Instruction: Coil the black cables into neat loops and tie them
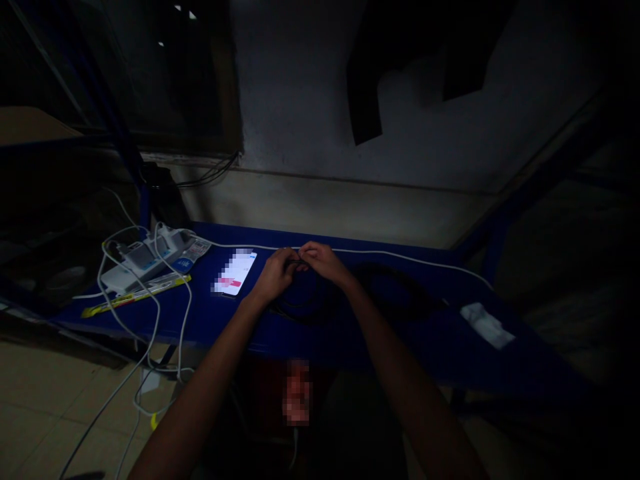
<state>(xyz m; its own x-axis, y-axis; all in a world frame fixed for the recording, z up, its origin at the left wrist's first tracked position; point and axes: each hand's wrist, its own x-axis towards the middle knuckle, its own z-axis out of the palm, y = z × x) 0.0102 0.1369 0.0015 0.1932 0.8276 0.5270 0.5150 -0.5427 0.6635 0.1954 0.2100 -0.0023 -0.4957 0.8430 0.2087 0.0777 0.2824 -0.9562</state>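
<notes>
My left hand (274,273) and my right hand (324,260) meet over the blue tabletop (330,343), fingertips nearly touching. Both are closed, pinching a thin black cable. Loops of the black cable (295,315) lie on the table below and right of my hands; dim light hides much of them. Left of my left hand lies a phone (244,268) with its screen lit and partly pixelated. Behind my hands a white cord (380,253) runs along the back of the table.
At the left, a white power strip (125,272) holds several chargers, with white cables hanging over the front edge. A yellow-edged strip packet (140,293) lies beside it. Crumpled white paper (487,325) rests at the right. Blue frame posts (495,250) flank the table; a wall stands behind.
</notes>
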